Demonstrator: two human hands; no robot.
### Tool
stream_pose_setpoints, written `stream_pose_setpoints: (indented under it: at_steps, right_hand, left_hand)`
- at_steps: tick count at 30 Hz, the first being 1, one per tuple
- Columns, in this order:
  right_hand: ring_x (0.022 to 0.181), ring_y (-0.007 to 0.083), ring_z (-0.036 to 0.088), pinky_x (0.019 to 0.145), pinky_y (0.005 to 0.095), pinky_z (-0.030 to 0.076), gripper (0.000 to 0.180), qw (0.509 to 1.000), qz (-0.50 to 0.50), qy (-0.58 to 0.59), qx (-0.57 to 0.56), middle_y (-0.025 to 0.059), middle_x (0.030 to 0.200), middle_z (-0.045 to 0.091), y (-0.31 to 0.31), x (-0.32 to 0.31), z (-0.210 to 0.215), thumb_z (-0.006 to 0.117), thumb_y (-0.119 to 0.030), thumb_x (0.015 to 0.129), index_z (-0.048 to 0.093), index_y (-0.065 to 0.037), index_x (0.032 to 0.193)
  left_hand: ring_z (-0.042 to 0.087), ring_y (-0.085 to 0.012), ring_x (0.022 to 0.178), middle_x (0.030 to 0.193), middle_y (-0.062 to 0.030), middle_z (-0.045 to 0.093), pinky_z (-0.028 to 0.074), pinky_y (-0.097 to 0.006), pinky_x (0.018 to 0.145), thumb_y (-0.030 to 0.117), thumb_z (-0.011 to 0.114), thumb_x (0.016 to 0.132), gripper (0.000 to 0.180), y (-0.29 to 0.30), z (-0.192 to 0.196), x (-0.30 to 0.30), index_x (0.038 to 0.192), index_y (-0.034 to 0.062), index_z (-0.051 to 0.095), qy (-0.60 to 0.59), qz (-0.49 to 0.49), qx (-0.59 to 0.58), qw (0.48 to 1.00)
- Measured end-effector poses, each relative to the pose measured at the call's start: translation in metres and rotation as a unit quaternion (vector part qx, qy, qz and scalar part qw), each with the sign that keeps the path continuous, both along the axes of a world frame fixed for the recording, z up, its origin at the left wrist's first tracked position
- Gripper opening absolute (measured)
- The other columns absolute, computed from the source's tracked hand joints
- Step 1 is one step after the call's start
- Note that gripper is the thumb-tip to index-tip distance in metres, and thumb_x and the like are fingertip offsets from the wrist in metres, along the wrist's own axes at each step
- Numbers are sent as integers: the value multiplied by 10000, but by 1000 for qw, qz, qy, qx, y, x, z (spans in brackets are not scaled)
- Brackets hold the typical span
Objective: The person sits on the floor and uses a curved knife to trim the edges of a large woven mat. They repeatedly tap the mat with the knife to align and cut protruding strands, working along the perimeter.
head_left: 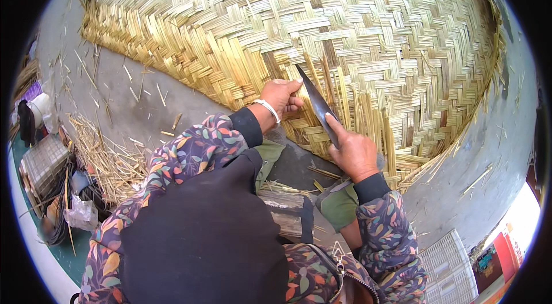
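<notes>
A large woven mat of split reed strips (pixel 368 28) spreads in front of me, its near edge by my knees. My right hand (pixel 353 152) is closed round the lower end of a long dark knife (pixel 316 100), with the index finger laid along it. The blade slants up and left over the mat's near border. Just left of the blade, my left hand (pixel 280 99) is closed with curled fingers, pinching a reed strip at the border; its fingertips are partly hidden. Several loose strip ends (pixel 371 117) stick up from the weave right of the knife.
Cut straw and reed scraps (pixel 109 154) lie heaped on the grey floor (pixel 155 88) at left. Beyond them are a plastic crate (pixel 43 160) and a clear plastic bag (pixel 82 212). A white plastic grid panel (pixel 449 269) is at lower right.
</notes>
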State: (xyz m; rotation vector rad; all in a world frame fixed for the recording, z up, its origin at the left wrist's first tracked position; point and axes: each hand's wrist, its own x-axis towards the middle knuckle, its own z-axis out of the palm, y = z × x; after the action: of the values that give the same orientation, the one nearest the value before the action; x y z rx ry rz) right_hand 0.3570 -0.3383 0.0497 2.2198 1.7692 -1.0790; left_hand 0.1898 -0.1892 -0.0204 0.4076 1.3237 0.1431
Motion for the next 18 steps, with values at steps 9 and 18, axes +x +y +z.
stream_pose_setpoints:
  at_steps: [9, 18]
  right_hand:
    - [602, 284, 646, 546, 416, 520, 756, 998, 38, -32, 25, 99, 699, 640, -12, 7, 4, 718, -233, 725, 451, -312, 1427]
    - [581, 297, 636, 557, 401, 509, 734, 999, 19, -12, -48, 154, 735, 629, -90, 73, 92, 688, -116, 681, 526, -251, 1385]
  left_hand:
    - [630, -386, 660, 647, -220, 618, 514, -463, 631, 607, 678, 792, 620, 7, 10, -8, 632, 10, 625, 216, -484, 370, 763]
    - [646, -337, 646, 668, -179, 645, 506, -456, 581, 539, 628, 869, 479, 2, 2, -6, 750, 80, 690, 243, -438, 424, 754]
